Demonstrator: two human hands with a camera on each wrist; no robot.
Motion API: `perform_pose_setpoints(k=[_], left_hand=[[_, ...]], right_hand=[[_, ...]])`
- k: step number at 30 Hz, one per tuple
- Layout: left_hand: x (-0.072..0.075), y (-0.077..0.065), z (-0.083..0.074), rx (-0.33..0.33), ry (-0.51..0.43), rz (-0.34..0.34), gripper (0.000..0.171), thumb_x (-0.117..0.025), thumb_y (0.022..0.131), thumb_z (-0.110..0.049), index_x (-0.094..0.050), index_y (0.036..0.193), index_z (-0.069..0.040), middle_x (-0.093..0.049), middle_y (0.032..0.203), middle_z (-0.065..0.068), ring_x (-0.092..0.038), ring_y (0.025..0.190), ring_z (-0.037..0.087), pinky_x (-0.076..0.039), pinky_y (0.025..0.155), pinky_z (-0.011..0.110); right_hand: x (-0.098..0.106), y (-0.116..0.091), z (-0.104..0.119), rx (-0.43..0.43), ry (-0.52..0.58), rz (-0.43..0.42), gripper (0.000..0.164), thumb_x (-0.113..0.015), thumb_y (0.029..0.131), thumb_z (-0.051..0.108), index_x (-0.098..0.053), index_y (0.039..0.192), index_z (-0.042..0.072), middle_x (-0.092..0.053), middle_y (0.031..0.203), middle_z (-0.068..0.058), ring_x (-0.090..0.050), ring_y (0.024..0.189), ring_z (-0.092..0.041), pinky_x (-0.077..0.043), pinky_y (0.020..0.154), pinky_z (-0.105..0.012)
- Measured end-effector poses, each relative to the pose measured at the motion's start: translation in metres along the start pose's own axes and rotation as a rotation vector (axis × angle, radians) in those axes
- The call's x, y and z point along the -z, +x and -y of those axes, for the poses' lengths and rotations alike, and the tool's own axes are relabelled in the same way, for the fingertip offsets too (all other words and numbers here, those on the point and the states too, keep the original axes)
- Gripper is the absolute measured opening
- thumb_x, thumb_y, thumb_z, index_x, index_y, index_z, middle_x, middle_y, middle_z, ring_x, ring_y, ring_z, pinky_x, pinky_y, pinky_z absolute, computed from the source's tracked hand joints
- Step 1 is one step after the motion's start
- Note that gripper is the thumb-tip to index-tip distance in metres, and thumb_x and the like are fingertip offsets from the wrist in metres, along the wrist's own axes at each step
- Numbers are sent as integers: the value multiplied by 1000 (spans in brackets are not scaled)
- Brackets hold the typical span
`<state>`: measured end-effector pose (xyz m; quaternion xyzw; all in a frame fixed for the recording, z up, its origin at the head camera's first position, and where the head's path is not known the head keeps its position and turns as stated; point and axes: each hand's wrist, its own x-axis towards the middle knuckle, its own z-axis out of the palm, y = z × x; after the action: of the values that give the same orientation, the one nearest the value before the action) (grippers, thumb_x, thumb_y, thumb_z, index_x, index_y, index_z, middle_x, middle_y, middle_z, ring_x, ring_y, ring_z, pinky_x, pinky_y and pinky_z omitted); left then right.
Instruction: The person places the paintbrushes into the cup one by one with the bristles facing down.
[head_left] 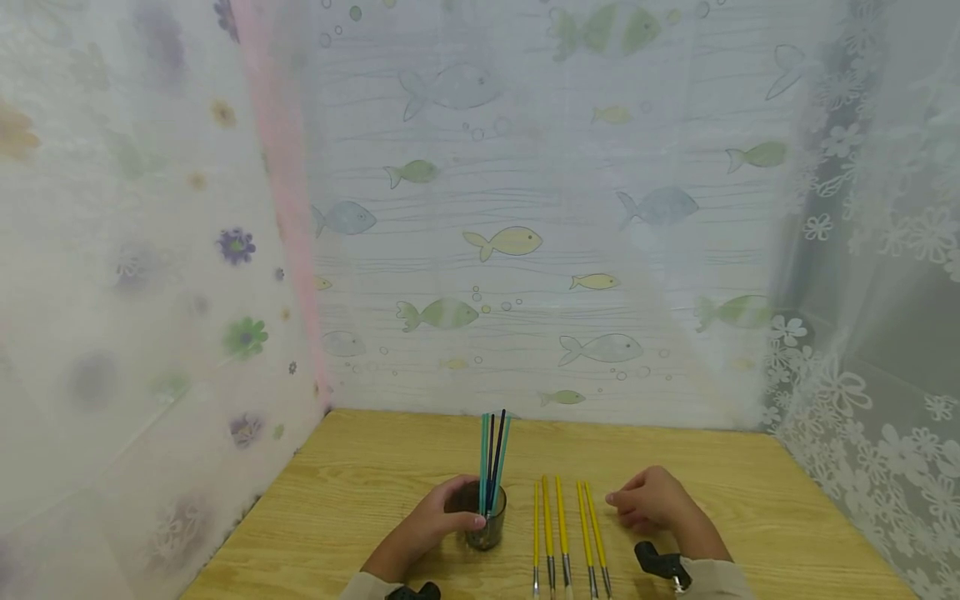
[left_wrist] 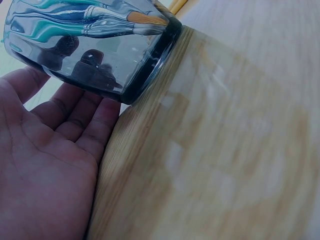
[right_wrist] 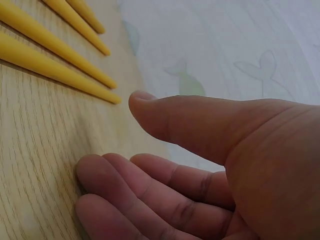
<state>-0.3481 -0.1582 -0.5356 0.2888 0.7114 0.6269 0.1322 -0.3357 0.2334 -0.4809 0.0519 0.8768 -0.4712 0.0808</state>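
Observation:
My left hand point(head_left: 429, 523) holds a dark transparent glass point(head_left: 486, 537) standing on the table, with the thumb across its near side and the other fingers around the far left. Several paintbrushes point(head_left: 482, 454) with teal and dark blue handles lean in it, bristles down. Through the glass in the left wrist view, their silver ferrules and brown and pale bristles point(left_wrist: 145, 19) show. To the right lie several yellow-handled paintbrushes point(head_left: 561, 521) in a row, bristles toward me. Just past that row is my right hand point(head_left: 654, 502), fingers loosely bent with nothing in them, its thumb near the yellow handle ends point(right_wrist: 112, 97).
The wood-grain table point(head_left: 375, 450) reaches back to a fish-print curtain point(head_left: 517, 333). A flower-print curtain point(head_left: 172, 375) hangs along the left, and a white-flowered sheer one point(head_left: 892, 450) on the right. Black wrist mounts point(head_left: 660, 560) sit by the sleeves.

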Motion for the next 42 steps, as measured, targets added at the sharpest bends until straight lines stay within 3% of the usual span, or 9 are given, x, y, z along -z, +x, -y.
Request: perform_pose_setpoints(k=[8, 16, 32, 42], left_hand=[[0, 0, -1, -7, 14, -3, 55, -70, 98, -17, -50, 147, 0, -62, 132, 19, -61, 117, 20, -51, 99, 26], [0, 0, 0, -9, -2, 7, 54, -70, 98, -16, -50, 147, -2, -64, 131, 14, -62, 116, 18, -51, 100, 28], [0, -1, -1, -2, 3, -12, 58, -71, 96, -18, -50, 147, 0, -62, 133, 19, -61, 118, 21, -50, 100, 26], [-1, -2, -3, 4, 8, -25, 59, -73, 96, -19, -50, 147, 1, -63, 132, 16, -62, 116, 18, -50, 100, 25]], right_hand=[[-5, 1, -1, -15, -14, -2, 30, -84, 86, 18, -76, 103, -5, -75, 81, -10, -73, 71, -20, -62, 63, -36], [-13, 1, 2, -13, -46, 11, 26, -85, 85, 18, -77, 96, -4, -74, 75, -9, -72, 66, -20, -61, 61, -35], [-27, -1, 9, 45, -110, 34, 18, -88, 81, 17, -80, 84, 1, -74, 69, -8, -71, 62, -20, -60, 58, -36], [-31, 2, 7, 71, -126, 57, 13, -89, 79, 12, -81, 82, 2, -74, 68, -8, -72, 61, -19, -61, 58, -35]])
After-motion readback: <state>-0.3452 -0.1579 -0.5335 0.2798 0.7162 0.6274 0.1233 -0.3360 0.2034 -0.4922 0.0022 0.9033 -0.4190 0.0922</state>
